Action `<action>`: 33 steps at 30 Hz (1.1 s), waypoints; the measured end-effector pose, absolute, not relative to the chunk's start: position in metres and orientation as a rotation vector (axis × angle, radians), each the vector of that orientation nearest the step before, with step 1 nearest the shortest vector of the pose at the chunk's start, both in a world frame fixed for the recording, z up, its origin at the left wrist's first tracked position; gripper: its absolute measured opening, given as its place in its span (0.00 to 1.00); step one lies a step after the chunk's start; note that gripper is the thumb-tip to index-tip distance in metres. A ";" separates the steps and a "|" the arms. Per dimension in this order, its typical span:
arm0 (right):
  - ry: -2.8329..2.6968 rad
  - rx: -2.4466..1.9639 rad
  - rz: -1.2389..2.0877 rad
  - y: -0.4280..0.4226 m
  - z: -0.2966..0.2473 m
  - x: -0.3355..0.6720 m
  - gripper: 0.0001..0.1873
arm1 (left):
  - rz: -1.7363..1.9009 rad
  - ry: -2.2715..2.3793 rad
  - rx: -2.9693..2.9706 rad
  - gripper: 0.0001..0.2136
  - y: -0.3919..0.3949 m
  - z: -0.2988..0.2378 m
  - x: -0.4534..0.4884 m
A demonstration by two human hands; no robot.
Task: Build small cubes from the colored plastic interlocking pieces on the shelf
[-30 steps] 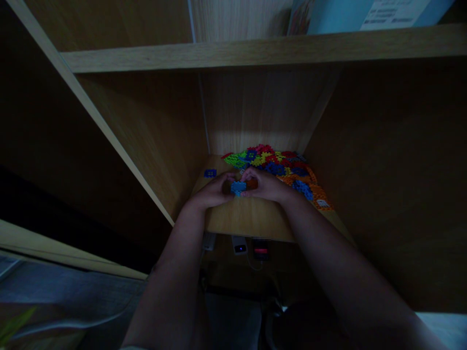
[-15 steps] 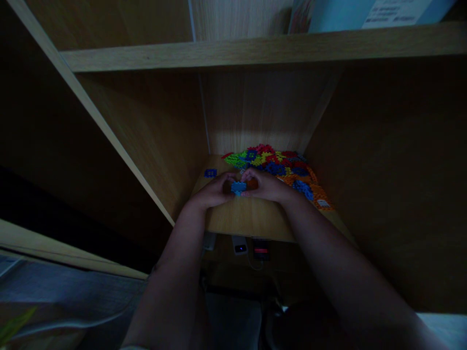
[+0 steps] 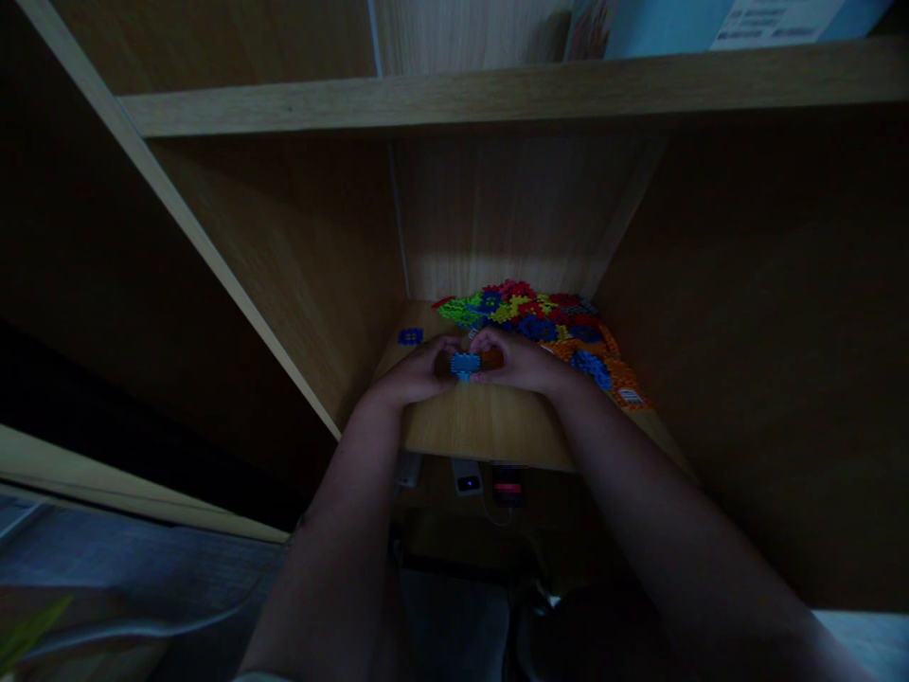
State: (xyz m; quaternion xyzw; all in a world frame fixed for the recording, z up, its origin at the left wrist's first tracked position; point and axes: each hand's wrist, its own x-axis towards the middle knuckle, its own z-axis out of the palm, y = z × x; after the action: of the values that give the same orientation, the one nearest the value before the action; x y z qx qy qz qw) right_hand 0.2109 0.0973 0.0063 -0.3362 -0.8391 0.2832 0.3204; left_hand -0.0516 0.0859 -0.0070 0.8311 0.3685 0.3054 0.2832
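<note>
My left hand (image 3: 416,372) and my right hand (image 3: 520,361) meet over a wooden desk (image 3: 483,426), fingers curled. Between them they pinch a small cluster of toothed plastic pieces: a light blue piece (image 3: 464,364) in front, an orange piece (image 3: 490,358) behind it on the right-hand side. A heap of red, green, yellow, blue and orange interlocking pieces (image 3: 540,327) lies just beyond and to the right of my hands. One dark blue piece (image 3: 410,336) lies alone to the left of my left hand.
The desk sits in a dim wooden alcove with side panels and a shelf (image 3: 497,95) overhead carrying a blue box (image 3: 710,24). Below the desk edge hang small devices, one with a blue light (image 3: 468,483), one with a red light (image 3: 507,488).
Almost nothing has moved; my hands stay joined on the same light blue and orange pieces, with only slight finger shifts.
</note>
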 end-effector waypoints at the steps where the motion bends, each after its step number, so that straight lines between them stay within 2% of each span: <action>1: -2.210 -0.885 0.742 0.097 0.007 0.211 0.23 | 0.816 0.983 2.228 0.30 0.086 -0.007 -0.052; 12: -2.217 -0.895 0.752 0.097 0.009 0.210 0.23 | 0.816 0.969 2.239 0.28 0.085 -0.003 -0.050; 25: -2.211 -0.893 0.760 0.095 0.009 0.211 0.23 | 0.813 0.959 2.221 0.30 0.085 -0.004 -0.051; 33: -2.226 -0.906 0.756 0.096 0.006 0.210 0.28 | 0.808 0.995 2.196 0.33 0.084 -0.003 -0.051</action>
State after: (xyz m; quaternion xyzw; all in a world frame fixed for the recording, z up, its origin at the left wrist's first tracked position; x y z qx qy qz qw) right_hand 0.2103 0.0959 0.0061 -0.3423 -0.8412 0.2856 0.3060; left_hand -0.0507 0.0836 -0.0028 0.8251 0.3741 0.3037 0.2950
